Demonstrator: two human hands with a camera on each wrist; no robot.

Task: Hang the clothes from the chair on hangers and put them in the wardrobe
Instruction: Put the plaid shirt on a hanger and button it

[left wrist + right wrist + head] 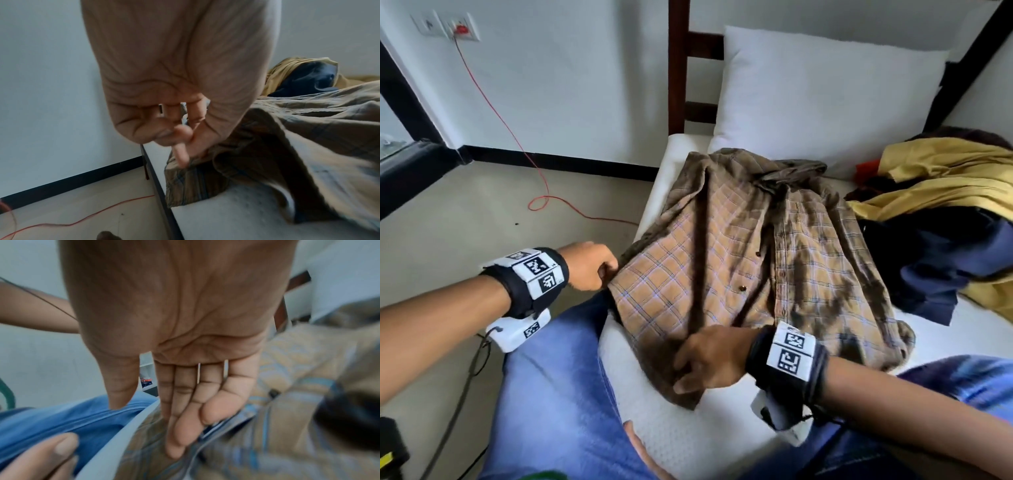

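Observation:
A brown and orange plaid shirt (774,260) lies spread front-up on the white mattress (688,428), collar toward the pillow. My left hand (599,270) is at the shirt's left edge, fingers curled, pinching the cloth. In the left wrist view the left hand (180,146) has thumb and fingers closed on the shirt (308,138) at its side edge. My right hand (705,359) rests on the lower hem. In the right wrist view the right hand (185,418) lies with fingers straight on the shirt (287,426). No hanger shows.
A heap of yellow and navy clothes (945,205) sits on the bed's right side. A white pillow (825,102) leans against the dark wooden bed frame (676,68). A red cable (541,202) trails over the floor at left. My jeans-clad knee (551,377) is at the mattress edge.

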